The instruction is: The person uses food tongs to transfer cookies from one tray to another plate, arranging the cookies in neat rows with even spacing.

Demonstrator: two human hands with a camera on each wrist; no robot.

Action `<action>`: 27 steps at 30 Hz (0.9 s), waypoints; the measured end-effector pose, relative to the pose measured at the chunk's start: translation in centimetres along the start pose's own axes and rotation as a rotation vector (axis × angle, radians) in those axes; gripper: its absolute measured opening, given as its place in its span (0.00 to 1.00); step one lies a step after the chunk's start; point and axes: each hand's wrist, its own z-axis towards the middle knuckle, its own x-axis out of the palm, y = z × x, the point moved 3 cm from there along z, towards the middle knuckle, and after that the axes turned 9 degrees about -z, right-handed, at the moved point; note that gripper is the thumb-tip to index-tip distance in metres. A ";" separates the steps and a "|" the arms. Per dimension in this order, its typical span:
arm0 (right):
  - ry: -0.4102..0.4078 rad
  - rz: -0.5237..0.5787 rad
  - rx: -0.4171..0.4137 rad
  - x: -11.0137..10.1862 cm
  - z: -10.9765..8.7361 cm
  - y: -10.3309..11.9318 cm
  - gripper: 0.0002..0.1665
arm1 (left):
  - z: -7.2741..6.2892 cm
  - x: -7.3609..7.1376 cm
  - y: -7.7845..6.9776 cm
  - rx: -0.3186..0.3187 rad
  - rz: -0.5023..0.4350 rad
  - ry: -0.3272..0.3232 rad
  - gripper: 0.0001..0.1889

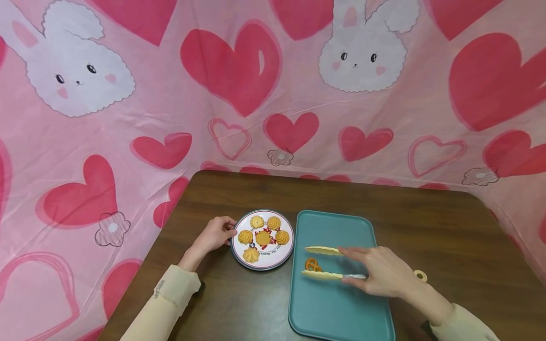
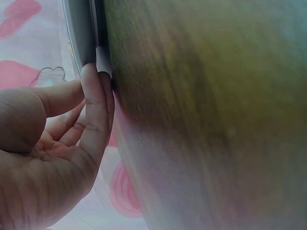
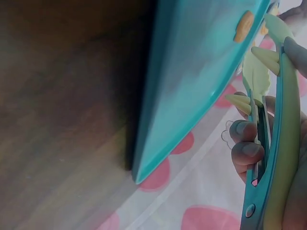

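My left hand [image 1: 215, 232] pinches the left rim of a round white plate [image 1: 279, 259], its thumb on top and fingers beneath; the left wrist view shows the plate's edge [image 2: 81, 33] between them. Several piped butter cookies [image 1: 251, 255] lie on that plate. My right hand [image 1: 386, 271] holds pale yellow tongs [image 1: 326, 275] with their arms spread apart over a teal tray [image 1: 337, 305]. A small brown pretzel [image 1: 312, 264] rests on the tray between the tong tips. The right wrist view shows the tongs [image 3: 286, 143] in the curled fingers and the pretzel [image 3: 244, 26] on the tray.
A brown wooden table [image 1: 239, 303] carries the plate and, just right of it, the tray. Behind my right wrist shows a small pale ring [image 1: 420, 275]; I cannot tell whether it belongs to the tongs. A pink heart-and-rabbit cloth [image 1: 251, 142] hangs behind the table.
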 end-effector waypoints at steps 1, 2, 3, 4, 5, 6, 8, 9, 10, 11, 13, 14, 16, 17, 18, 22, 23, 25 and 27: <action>-0.006 -0.005 0.003 0.0 -0.2 0.0 0.38 | 0.0 0.0 0.0 -0.002 0.000 -0.001 0.14; -0.009 -0.007 0.006 0.1 -0.4 -0.1 0.38 | 0.0 0.0 -0.1 -0.003 0.001 0.000 0.14; -0.010 -0.008 0.006 0.1 -0.6 -0.1 0.38 | 0.0 0.0 -0.2 -0.005 0.000 -0.001 0.14; -0.011 -0.007 0.008 0.2 -0.7 -0.1 0.38 | 0.1 0.0 -0.2 -0.006 0.001 0.000 0.14; -0.012 -0.006 0.008 0.2 -0.8 -0.1 0.38 | 0.1 0.0 -0.2 -0.004 0.005 0.003 0.14; -0.013 -0.007 0.009 0.3 -1.0 -0.1 0.38 | 0.1 0.0 -0.2 -0.006 0.005 0.004 0.14; -0.015 -0.004 0.009 0.4 -1.1 -0.1 0.37 | 0.1 0.0 -0.3 -0.009 0.004 0.004 0.14; -0.018 -0.004 0.009 0.4 -1.2 -0.1 0.37 | 0.1 -0.1 -0.3 -0.008 0.006 0.004 0.14; -0.019 -0.005 0.010 0.5 -1.3 -0.1 0.37 | 0.1 -0.1 -0.2 -0.005 0.008 0.005 0.14; -0.019 -0.005 0.011 0.6 -1.4 -0.1 0.37 | 0.1 -0.1 -0.2 -0.002 0.009 0.005 0.14; -0.018 -0.004 0.013 0.7 -1.5 -0.1 0.37 | 0.0 -0.1 -0.2 -0.002 0.008 0.001 0.14; -0.018 -0.004 0.014 0.8 -1.6 -0.1 0.37 | 0.0 -0.1 -0.2 0.000 0.008 0.002 0.14; -0.016 0.001 0.015 0.9 -1.6 -0.1 0.37 | 0.0 -0.1 -0.2 0.003 0.008 0.001 0.13; -0.016 0.003 0.014 1.0 -1.7 0.0 0.37 | 0.0 -0.1 -0.2 0.005 0.007 0.001 0.13; -0.017 0.004 0.013 1.0 -1.7 0.0 0.37 | 0.0 -0.1 -0.2 0.005 0.007 0.000 0.13; -0.013 0.008 0.011 1.3 -1.7 0.0 0.36 | -0.1 -0.1 -0.2 0.001 0.005 -0.004 0.14; -0.011 0.009 0.010 1.3 -1.7 0.0 0.36 | -0.1 -0.1 -0.2 0.001 0.006 -0.003 0.14; -0.006 0.015 0.011 1.4 -1.7 0.0 0.36 | -0.1 -0.1 -0.2 -0.002 0.006 -0.002 0.14; -0.002 0.021 0.012 1.4 -1.7 0.0 0.35 | -0.1 0.0 -0.2 -0.004 0.005 -0.002 0.14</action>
